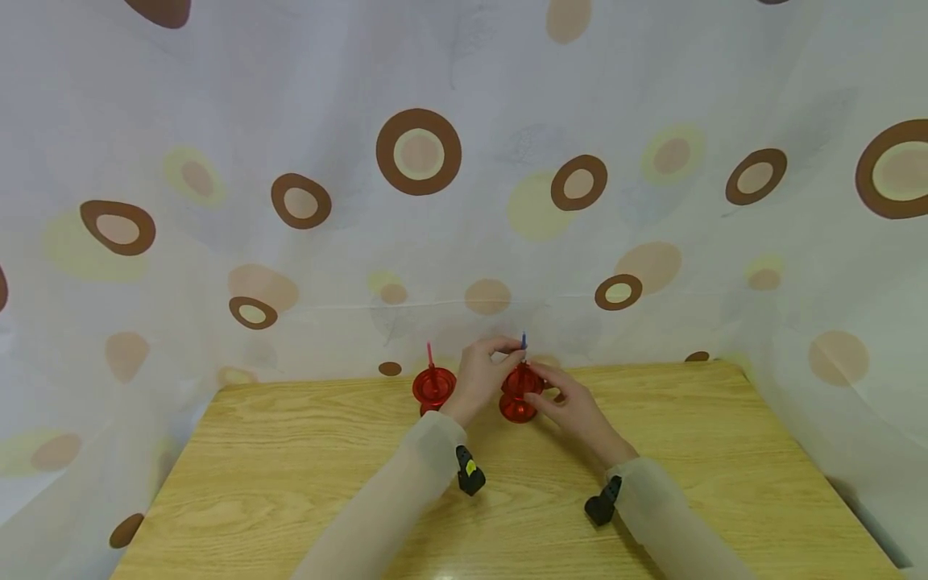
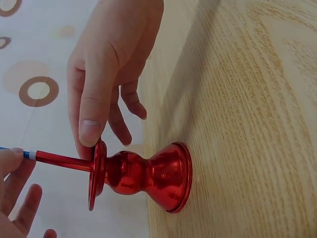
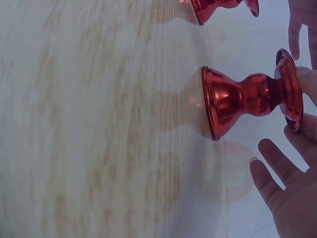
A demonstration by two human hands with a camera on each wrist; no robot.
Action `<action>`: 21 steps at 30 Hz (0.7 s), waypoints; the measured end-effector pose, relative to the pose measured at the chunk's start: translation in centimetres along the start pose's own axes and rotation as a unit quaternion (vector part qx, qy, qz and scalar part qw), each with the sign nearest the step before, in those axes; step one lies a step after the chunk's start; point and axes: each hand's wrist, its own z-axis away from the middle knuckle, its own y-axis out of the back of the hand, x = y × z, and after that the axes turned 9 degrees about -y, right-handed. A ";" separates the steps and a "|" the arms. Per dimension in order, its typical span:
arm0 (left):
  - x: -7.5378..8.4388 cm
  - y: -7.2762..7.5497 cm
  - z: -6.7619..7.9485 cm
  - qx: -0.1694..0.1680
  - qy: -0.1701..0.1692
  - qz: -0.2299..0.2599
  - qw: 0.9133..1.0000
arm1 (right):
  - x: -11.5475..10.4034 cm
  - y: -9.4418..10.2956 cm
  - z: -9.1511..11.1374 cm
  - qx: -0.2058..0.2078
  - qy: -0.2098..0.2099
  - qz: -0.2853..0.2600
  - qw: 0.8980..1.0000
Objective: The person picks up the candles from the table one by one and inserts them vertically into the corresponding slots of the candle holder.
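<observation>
My left hand (image 1: 484, 372) pinches a thin blue candle (image 1: 524, 341) above a shiny red candle holder (image 1: 519, 407). In the left wrist view, a narrow red tube (image 2: 64, 160) rises from the holder's dish, and a white band shows where it meets the blue candle. Thumb and finger of my right hand (image 1: 573, 403) hold the dish's rim, the other fingers spread below it. The holder stands upright on its flared base. Just left of my left hand stands a second red holder (image 1: 433, 388) with a pink candle (image 1: 430, 354) upright in it.
Both holders are near the back edge of a wooden table (image 1: 290, 483). Behind and beside the table hangs a white cloth (image 1: 471, 242) with brown and beige rounded spots. The second holder shows partly in the right wrist view, at the top.
</observation>
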 end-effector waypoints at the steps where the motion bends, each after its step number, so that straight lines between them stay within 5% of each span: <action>1: 0.0 0.0 0.0 0.001 -0.001 0.000 1.000 | -0.1 0.0 0.0 -0.001 -0.003 0.002 1.000; 21: -0.3 -0.2 0.0 -0.003 -0.004 -0.013 1.000 | -0.1 0.1 0.2 -0.007 -0.013 0.006 1.000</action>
